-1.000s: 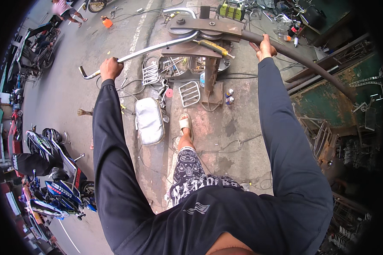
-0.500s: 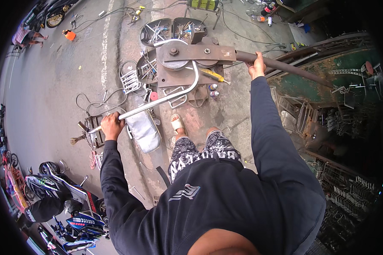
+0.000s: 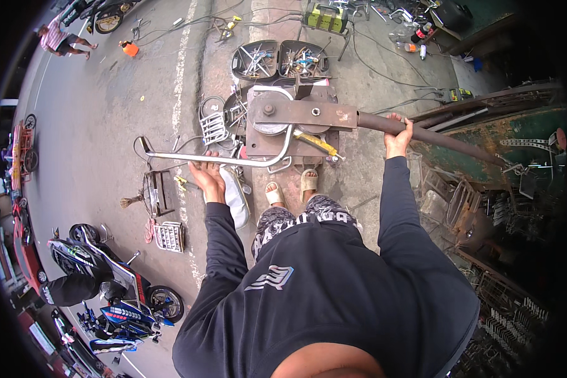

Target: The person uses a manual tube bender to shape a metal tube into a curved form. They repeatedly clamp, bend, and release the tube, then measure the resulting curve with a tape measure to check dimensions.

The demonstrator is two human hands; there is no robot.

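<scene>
A silvery metal tube (image 3: 233,160), bent in a curve, runs through a rusty tube bender (image 3: 305,112) with a round die (image 3: 269,120). Its long free part reaches left, ending in an upturned tip. My left hand (image 3: 209,178) is at this free part, palm turned up, its fingers passing under the tube and showing beyond it. My right hand (image 3: 397,133) grips the long brown lever pipe (image 3: 447,140), which extends from the bender's flat arm toward the right. A yellow-handled tool (image 3: 318,145) lies on the bender's base plate, beside the bend.
Two open black tool trays (image 3: 255,60) full of tools lie behind the bender. A green machine (image 3: 326,17) with cables stands farther back. Metal racks (image 3: 214,128) and a grey pad (image 3: 234,198) lie to the left. Motorcycles (image 3: 116,290) are parked at lower left; a person (image 3: 63,38) walks far left.
The tube's free end has swung away from me and now points nearly straight left. My left hand has shifted right along it and turned palm up. My feet stand closer to the bender.
</scene>
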